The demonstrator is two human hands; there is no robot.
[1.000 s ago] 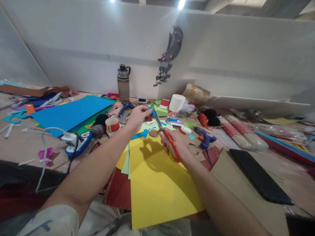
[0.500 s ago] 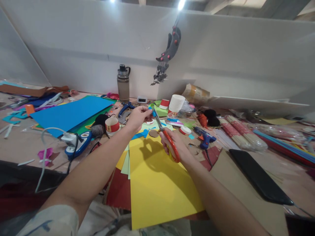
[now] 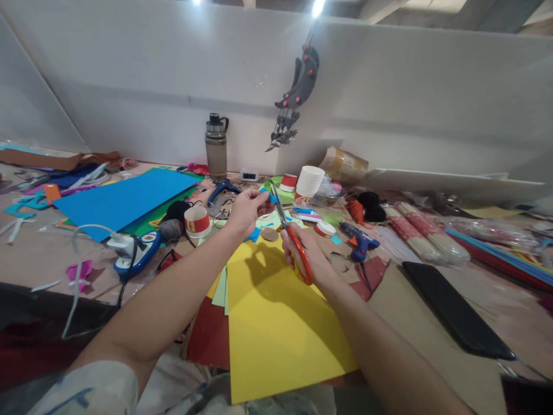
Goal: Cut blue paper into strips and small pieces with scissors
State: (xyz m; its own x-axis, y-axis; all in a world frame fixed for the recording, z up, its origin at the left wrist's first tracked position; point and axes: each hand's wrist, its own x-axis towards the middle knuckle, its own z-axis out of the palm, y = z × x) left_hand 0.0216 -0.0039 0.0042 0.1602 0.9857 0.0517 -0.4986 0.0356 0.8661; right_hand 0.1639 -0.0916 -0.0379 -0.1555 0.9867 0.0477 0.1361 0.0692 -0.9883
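Observation:
My left hand (image 3: 247, 211) pinches a small piece of blue paper (image 3: 272, 197) between thumb and fingers. In my right hand (image 3: 309, 253) is a pair of scissors (image 3: 301, 255) with red and yellow handles. The blades point up and away from me and lie right against the blue paper; whether they cut into it I cannot tell. Beneath both hands lies a large yellow sheet (image 3: 276, 340). A brown cardboard disc (image 3: 270, 234) and blue paper scraps (image 3: 254, 234) sit near its far edge.
A blue sheet (image 3: 129, 199) and a red-and-white paper cup (image 3: 197, 221) are on the left. Farther back stand a water bottle (image 3: 216, 148) and stacked cups (image 3: 310, 181). To the right lie a glue gun (image 3: 362, 243) and a black phone-like slab (image 3: 455, 308).
My left hand has shifted slightly right with the blue paper, and its fingers have turned a little. The scissors stay beside the paper, their handles slightly closer together.

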